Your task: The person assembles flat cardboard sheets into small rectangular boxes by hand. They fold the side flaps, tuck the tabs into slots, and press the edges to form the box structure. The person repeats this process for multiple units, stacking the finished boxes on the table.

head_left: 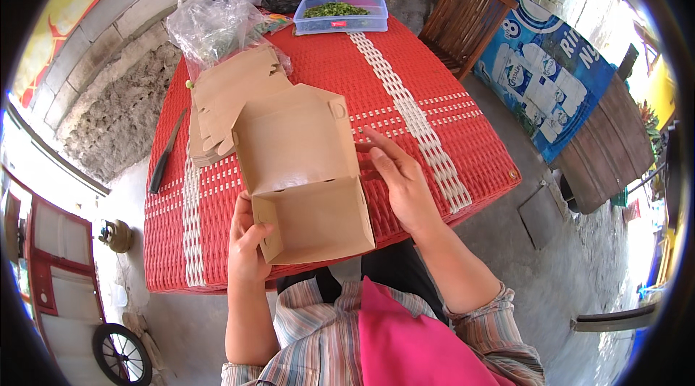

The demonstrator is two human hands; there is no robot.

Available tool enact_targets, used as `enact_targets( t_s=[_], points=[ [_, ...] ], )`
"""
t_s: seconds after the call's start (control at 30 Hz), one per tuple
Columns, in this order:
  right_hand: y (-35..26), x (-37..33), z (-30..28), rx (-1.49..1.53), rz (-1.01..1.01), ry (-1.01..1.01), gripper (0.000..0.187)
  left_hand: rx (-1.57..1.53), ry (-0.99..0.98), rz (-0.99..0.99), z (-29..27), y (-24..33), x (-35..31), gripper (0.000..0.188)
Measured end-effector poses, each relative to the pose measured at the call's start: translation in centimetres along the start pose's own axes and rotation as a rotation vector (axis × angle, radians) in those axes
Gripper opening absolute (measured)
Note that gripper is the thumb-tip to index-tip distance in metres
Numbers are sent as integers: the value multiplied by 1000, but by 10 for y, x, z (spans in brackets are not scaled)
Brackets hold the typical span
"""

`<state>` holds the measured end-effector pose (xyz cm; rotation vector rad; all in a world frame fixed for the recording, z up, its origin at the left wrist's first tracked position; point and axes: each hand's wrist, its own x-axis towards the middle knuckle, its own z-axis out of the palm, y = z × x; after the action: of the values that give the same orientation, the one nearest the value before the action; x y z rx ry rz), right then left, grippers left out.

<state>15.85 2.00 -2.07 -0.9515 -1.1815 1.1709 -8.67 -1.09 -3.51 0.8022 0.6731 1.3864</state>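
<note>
A brown cardboard food box [318,223] is folded up at the near edge of the red woven table, its lid [286,133] standing raised and tilted back. Its inside holds nothing. My left hand [250,238] grips the left side wall, thumb inside and fingers outside. Beside the right edge of the lid, my right hand [402,187] has its fingers stretched and apart; whether the fingertips touch the cardboard I cannot tell. Behind the box to the left lies a stack of flat, unfolded box blanks [235,89].
A knife [166,154] with a black handle lies at the table's left edge. At the far side stand a clear plastic container [318,24] of chopped greens and a clear plastic bag [213,28]. A wooden chair [463,24] is at the far right. The red table [463,147] extends rightward.
</note>
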Motion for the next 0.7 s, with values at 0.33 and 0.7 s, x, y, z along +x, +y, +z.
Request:
enact_targets(
  t_s=[0.33,0.7],
  points=[
    [-1,1,17,242,81,-4,56,14,-32,-17,4,3,-4,56],
    [-3,-1,29,217,-33,23,54,437,157,275,34,-1,16,38]
  ],
)
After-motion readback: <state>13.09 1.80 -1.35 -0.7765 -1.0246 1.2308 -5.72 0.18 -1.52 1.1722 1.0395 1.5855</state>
